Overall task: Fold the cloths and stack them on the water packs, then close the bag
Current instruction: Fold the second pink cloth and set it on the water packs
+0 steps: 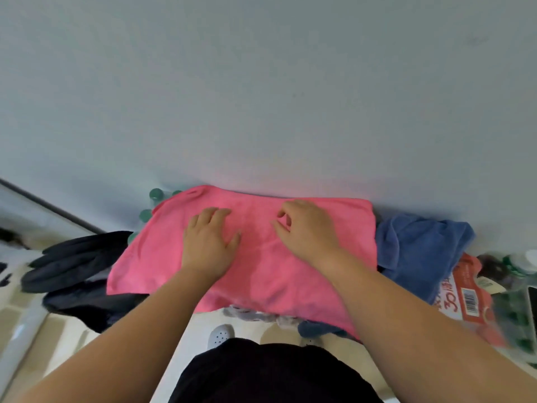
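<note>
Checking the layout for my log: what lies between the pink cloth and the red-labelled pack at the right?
A crumpled blue cloth lies between the pink cloth and the red-labelled pack, as the head view shows.

Left hand (209, 242) and right hand (308, 228) are bare, forearms too; a black garment (261, 376) sits at six o'clock, a white perforated shoe (220, 335) at its eleven o'clock edge

One pink cloth (261, 257). Right of it, one blue cloth (418, 251), one red-labelled pack (467, 298). Left of it, at least three green caps (157, 194).
</note>
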